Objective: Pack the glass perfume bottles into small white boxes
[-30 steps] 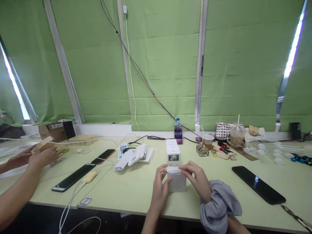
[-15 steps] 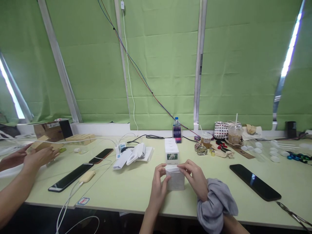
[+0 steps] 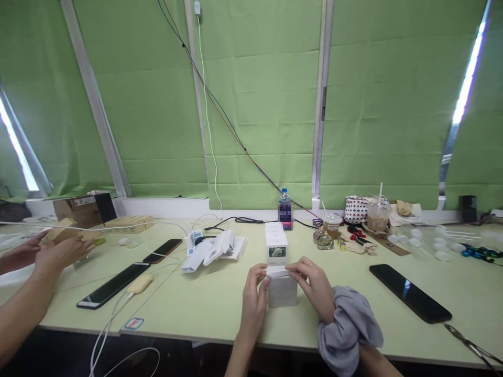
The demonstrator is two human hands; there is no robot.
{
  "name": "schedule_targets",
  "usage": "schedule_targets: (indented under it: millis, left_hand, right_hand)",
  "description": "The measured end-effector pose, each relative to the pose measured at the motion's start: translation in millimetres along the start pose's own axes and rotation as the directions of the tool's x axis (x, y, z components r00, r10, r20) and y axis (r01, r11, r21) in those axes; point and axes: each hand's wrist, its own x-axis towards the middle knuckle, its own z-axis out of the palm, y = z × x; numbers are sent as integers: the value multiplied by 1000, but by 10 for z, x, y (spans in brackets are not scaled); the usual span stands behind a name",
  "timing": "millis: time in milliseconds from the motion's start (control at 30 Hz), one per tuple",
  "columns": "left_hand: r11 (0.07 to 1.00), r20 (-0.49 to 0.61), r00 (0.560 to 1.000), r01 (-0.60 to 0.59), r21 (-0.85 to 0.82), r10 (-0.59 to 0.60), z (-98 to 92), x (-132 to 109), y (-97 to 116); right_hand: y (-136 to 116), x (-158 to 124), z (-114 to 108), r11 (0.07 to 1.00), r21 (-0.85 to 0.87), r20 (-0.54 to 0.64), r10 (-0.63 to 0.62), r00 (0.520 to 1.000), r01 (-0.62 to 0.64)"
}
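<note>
A small white box (image 3: 283,292) stands upright near the table's front edge, its top flap slightly raised. My left hand (image 3: 254,296) is closed at the box's upper left corner, fingertips against the flap and side. On the right, my right hand (image 3: 312,283) pinches the flap's right end; a grey scrunchie (image 3: 348,330) circles that wrist. Directly behind is a row of white boxes (image 3: 277,246), the front one printed with white flowers. Flat white cartons (image 3: 216,251) lie in a loose pile to the left.
A bottle (image 3: 285,209) stands behind the boxes. Phones (image 3: 408,293) and pliers (image 3: 467,340) lie right; drink cups (image 3: 378,215) stand back right. Another person's hands (image 3: 58,251) hold a cardboard box at far left, beyond two phones and a cable.
My left hand's fingers have shifted slightly at the box's left side, the thumb moving up and left. My right hand holds nearly the same place.
</note>
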Motion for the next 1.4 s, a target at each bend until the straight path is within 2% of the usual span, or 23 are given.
schedule_targets:
  millis: [300,400,500,633,867,1100,1233,1400]
  left_hand:
    - [997,15,997,78,13,-78,-38,45,160]
    - [995,-18,995,99,23,-99,-51,41,187]
    - [994,-46,995,97,59,-94,-62,43,205]
    - [992,-21,994,107,71,-105,-86,67,234]
    - [982,23,983,180,64,-182,-114,99,295]
    - [984,25,986,165,67,-167,-93,84,296]
    - [981,42,983,175,80,-178,-94,90,289]
    - [982,36,984,173,76,-176,-97,92,327]
  right_hand:
    - [23,9,-44,1000,-7,37,-16,999,16]
    - [55,12,-49,999,-9,45,-39,998,40]
    - [80,19,-64,999,7,73,-54,996,54]
    - [89,19,-65,998,-10,64,-66,996,67]
    - [65,-40,8,979,-182,-4,-95,995,93]
    - [14,-63,45,881,-443,-67,-217,974,166]
    - [35,-51,48,882,-431,-70,-243,967,190]
    - [176,-54,74,878,-403,9,-279,960,259]
